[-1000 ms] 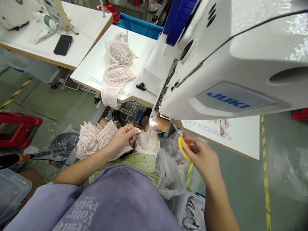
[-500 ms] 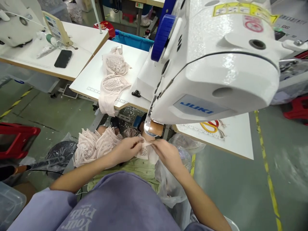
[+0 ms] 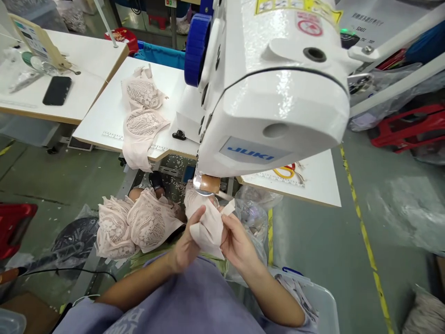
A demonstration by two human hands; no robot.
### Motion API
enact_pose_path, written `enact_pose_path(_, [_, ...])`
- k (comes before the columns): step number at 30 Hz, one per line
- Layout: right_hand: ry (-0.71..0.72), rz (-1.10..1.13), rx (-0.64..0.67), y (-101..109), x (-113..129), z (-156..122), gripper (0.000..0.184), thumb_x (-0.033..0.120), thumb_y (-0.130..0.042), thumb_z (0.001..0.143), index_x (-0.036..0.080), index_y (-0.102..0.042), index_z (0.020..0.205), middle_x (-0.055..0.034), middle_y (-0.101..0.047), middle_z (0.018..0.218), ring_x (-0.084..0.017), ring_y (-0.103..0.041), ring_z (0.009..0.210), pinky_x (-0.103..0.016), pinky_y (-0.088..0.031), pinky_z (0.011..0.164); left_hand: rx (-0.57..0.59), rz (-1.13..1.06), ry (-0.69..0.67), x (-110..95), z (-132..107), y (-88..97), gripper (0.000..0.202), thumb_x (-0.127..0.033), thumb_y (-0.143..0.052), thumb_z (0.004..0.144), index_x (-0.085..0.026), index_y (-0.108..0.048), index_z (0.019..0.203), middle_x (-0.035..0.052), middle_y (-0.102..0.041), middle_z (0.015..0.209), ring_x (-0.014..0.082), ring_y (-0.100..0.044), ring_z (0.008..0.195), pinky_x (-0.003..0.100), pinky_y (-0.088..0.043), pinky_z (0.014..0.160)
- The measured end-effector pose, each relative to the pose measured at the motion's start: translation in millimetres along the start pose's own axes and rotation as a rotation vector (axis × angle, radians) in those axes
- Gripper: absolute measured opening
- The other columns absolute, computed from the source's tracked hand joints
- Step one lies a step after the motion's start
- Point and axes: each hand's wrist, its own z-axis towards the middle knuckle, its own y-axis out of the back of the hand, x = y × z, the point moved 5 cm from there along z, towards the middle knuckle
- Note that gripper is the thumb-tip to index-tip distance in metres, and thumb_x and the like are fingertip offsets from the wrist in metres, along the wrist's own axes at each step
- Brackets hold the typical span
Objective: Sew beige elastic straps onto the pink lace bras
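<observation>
Both my hands are on a pale pink lace bra (image 3: 209,228) just below the head of a white sewing machine (image 3: 278,116). My left hand (image 3: 186,246) grips the smooth cloth wing from the left, thumb on top. My right hand (image 3: 236,236) pinches the cloth's right edge, where a narrow strip sticks up past the fingers. Part of the bra runs up under the machine's needle area, which the head hides. More lace bras (image 3: 139,222) hang in a pile to the left of my left hand.
On the white machine table (image 3: 100,120) lies another lace bra (image 3: 142,123). Yellow-handled scissors (image 3: 285,172) rest on the table's right part. A black phone (image 3: 57,90) is on the neighbouring table. A clear plastic bin (image 3: 323,297) stands at my lower right.
My hands have moved apart slightly and spread the bra's cloth, which now shows a wider flat panel. The view has shifted to the right.
</observation>
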Motion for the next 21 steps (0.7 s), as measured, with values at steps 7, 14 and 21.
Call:
enact_pose_path(7, [0.559,-0.588,-0.247,17,68,42,0.019,0.040,-0.056,0.092,0.022,-0.062,0.086,-0.0051,-0.059,0.095,-0.020,-0.059,0.088,-0.033,-0.051,0.080,0.163,1.079,-0.145,-49,29,22.3,0.097,-0.063,-0.068,0.084,-0.023,-0.025,0.161,0.0188,-0.049,0.149,0.0408,-0.035,0.146,0.056,-0.022,0.122])
enact_pose_path(14, [0.443,-0.422,-0.157,24,54,93,0.029,0.037,-0.050,0.093,0.022,-0.056,0.118,-0.0057,-0.067,0.104,-0.021,-0.063,0.092,-0.032,-0.055,0.080,0.105,1.532,0.001,-61,56,25.0,0.067,-0.054,-0.057,0.095,-0.027,-0.043,0.155,0.0090,-0.070,0.102,0.0328,-0.062,0.114,0.045,-0.031,0.117])
enact_pose_path(21, [0.625,-0.701,-0.120,25,85,105,0.027,0.037,-0.053,0.093,0.022,-0.070,0.108,-0.0074,-0.071,0.110,-0.026,-0.063,0.111,-0.043,-0.052,0.100,0.097,1.631,0.000,-73,62,26.3,0.063,-0.048,-0.053,0.098,-0.027,-0.040,0.157,0.0091,-0.069,0.093,0.0321,-0.061,0.106,0.045,-0.035,0.111])
